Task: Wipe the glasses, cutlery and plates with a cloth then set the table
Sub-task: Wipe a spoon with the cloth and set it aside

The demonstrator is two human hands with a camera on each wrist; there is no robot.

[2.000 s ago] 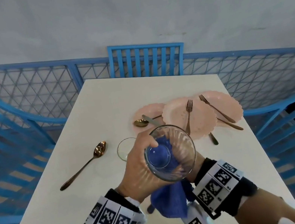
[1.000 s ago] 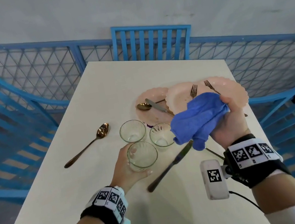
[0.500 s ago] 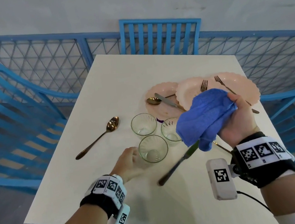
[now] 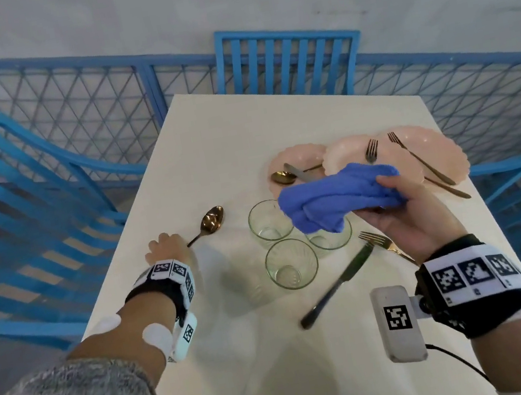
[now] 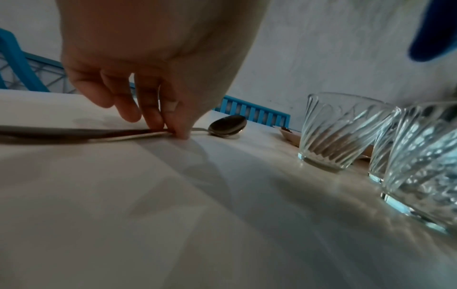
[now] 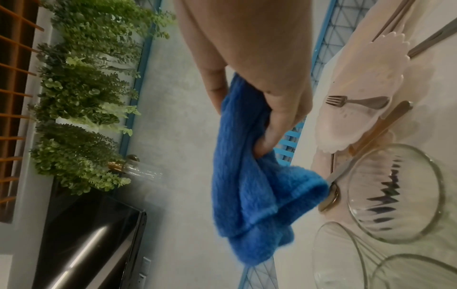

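My left hand (image 4: 166,248) is down on the white table (image 4: 228,140) and pinches the handle of a bronze spoon (image 4: 212,219); the left wrist view shows its fingertips (image 5: 181,132) closed on the handle, with the spoon (image 5: 227,125) still lying flat. My right hand (image 4: 403,207) grips a bunched blue cloth (image 4: 339,195) and holds it in the air over the glasses. Three empty ribbed glasses (image 4: 291,263) stand together mid-table, one partly hidden by the cloth (image 6: 259,185). Three pink scalloped plates (image 4: 435,152) overlap at the far right, with forks, a spoon and a knife on them.
A dark knife (image 4: 337,284) and a gold fork (image 4: 378,241) lie loose near my right wrist. Blue slatted chairs (image 4: 286,57) stand at the far end and on both sides, against a blue mesh fence (image 4: 62,107). The table's near edge is close below my forearms.
My left hand set the wiped glass down beside the other two, let go, and moved left onto the spoon handle. My right hand lifted the cloth out of the glass and stays raised.
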